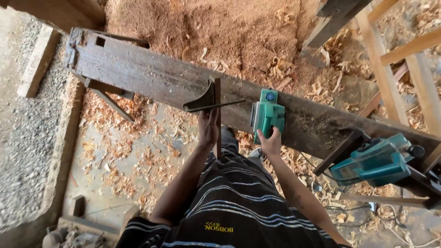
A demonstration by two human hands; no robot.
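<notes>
A dark plank (156, 76) spans a workshop floor (138, 151) strewn with shavings, a sawdust heap (206, 32) at 12 o'clock. Left hand (208, 128) grips a square (206, 101) against the plank; right hand (271, 142) grasps a green planer (268, 115). Another planer (374, 160) rests at 3 o'clock.

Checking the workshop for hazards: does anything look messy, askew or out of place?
Wood shavings lie strewn across the floor, with sawdust heaped behind the dark plank. A second green power tool sits at the plank's edge, partly overhanging. Its cord cannot be traced clearly.
</notes>
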